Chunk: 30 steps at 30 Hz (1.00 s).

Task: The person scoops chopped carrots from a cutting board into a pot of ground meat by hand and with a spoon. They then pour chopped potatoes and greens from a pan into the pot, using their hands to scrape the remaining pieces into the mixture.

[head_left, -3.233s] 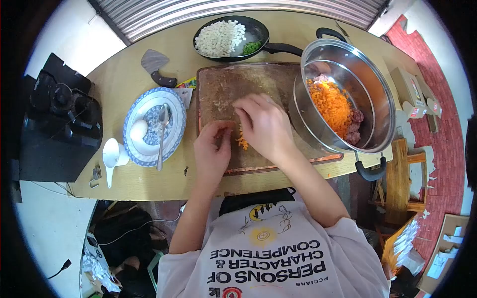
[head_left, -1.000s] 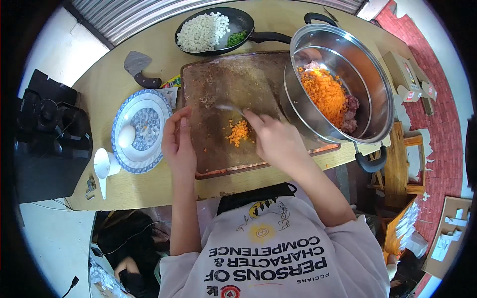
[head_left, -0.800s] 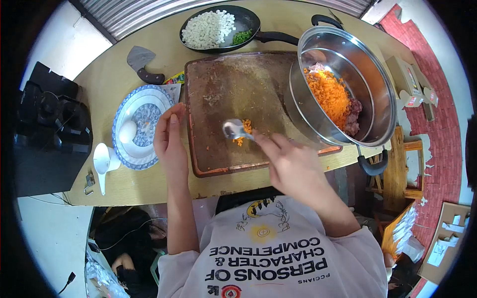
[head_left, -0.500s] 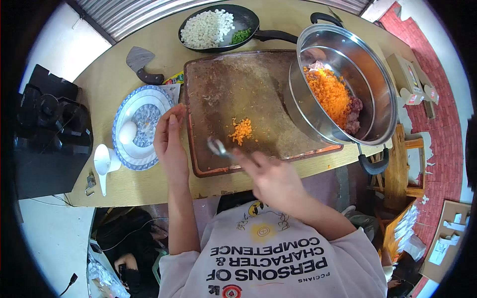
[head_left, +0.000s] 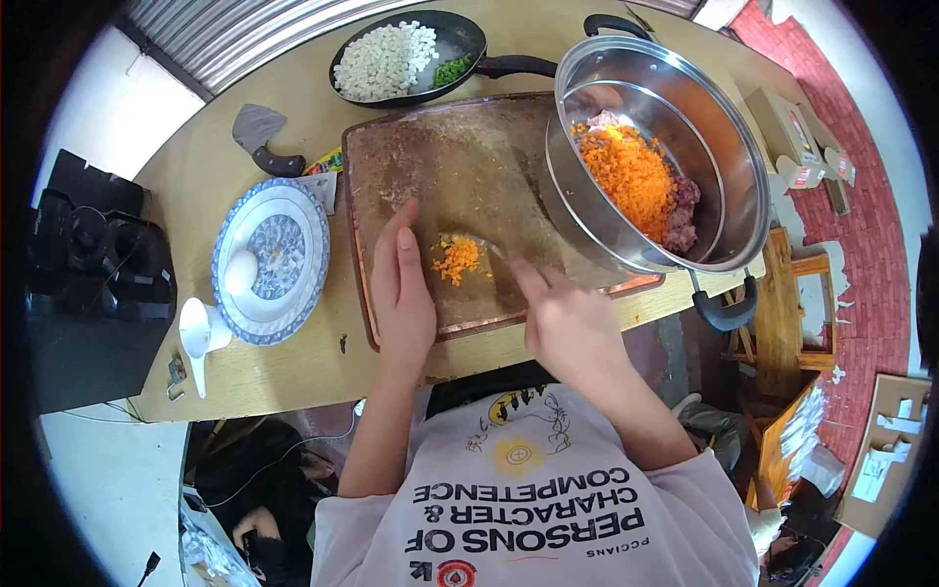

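My right hand (head_left: 572,318) is closed round the handle of a metal spoon (head_left: 496,249); the spoon's bowl is at a small heap of chopped carrot (head_left: 456,258) on the cutting board (head_left: 489,166). My left hand (head_left: 403,298) stands on edge on the board just left of the heap, fingers stretched out and holding nothing. Right of the board, a tilted steel pot (head_left: 729,196) rests partly over it. Inside lie a large mound of chopped carrot (head_left: 626,186) and ground meat (head_left: 683,210).
Behind the board is a frying pan (head_left: 460,39) with white cubes (head_left: 381,64) and chopped greens (head_left: 451,70). To the left are a cleaver (head_left: 264,137), a blue-rimmed plate (head_left: 308,293) bearing an egg (head_left: 241,271), and a white measuring cup (head_left: 199,333). Another person's hand (head_left: 256,528) shows below the table.
My left hand has moved right, from the board's left edge to beside the carrot heap. My right hand has brought the spoon rightward, from left of the heap to its right side.
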Each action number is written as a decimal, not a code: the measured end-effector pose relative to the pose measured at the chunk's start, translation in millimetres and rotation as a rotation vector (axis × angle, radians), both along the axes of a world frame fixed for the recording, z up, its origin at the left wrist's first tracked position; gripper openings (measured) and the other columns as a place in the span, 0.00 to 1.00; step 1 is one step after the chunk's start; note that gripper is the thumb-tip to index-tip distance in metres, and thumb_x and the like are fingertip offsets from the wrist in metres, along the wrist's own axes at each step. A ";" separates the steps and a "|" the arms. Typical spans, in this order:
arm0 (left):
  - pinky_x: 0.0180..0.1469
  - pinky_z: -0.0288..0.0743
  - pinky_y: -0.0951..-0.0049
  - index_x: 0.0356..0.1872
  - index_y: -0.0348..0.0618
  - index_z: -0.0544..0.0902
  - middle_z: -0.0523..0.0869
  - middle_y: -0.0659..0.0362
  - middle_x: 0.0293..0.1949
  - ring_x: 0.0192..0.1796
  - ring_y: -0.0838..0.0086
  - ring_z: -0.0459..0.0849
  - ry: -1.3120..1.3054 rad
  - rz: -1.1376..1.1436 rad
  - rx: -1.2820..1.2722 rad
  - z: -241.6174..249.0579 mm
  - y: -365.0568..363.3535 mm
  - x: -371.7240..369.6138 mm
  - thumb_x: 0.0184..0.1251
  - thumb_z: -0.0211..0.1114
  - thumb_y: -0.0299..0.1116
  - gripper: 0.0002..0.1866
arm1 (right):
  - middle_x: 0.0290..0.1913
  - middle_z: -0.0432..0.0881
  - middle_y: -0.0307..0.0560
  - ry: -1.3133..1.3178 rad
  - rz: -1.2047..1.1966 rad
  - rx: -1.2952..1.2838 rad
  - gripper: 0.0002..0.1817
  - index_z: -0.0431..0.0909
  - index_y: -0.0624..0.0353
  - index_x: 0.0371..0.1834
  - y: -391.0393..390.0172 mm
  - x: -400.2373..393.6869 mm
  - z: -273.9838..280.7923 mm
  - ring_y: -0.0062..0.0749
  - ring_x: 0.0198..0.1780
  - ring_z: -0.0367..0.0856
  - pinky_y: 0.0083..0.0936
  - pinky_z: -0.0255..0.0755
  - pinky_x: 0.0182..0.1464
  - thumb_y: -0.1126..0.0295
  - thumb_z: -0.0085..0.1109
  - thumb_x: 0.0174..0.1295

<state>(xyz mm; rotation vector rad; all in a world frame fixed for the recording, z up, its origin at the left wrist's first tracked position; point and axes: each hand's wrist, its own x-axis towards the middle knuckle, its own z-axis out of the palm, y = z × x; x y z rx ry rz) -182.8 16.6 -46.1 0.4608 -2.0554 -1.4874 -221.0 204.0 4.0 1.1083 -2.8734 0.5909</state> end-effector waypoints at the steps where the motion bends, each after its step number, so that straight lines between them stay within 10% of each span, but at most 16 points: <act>1: 0.70 0.60 0.67 0.60 0.31 0.76 0.79 0.49 0.60 0.66 0.64 0.73 -0.001 -0.002 -0.002 0.8 2.8 -0.6 0.82 0.43 0.39 0.22 | 0.36 0.83 0.59 -0.034 0.040 0.010 0.30 0.73 0.65 0.61 0.2 4.6 4.5 0.52 0.29 0.85 0.41 0.81 0.33 0.81 0.56 0.49; 16: 0.72 0.57 0.68 0.64 0.32 0.73 0.75 0.47 0.64 0.68 0.64 0.70 -0.031 -0.141 0.290 -1.8 36.6 -15.1 0.83 0.34 0.48 0.30 | 0.30 0.82 0.67 -0.337 -0.092 -0.086 0.29 0.69 0.82 0.60 -1.5 16.5 13.0 0.57 0.33 0.84 0.46 0.78 0.38 0.82 0.52 0.51; 30: 0.78 0.46 0.63 0.67 0.28 0.67 0.69 0.45 0.69 0.75 0.62 0.61 0.225 -0.169 0.448 -16.1 36.5 -25.3 0.84 0.30 0.45 0.30 | 0.29 0.80 0.69 -0.490 -0.061 -0.248 0.23 0.73 0.76 0.58 -14.7 26.5 7.0 0.61 0.31 0.82 0.45 0.75 0.36 0.83 0.52 0.58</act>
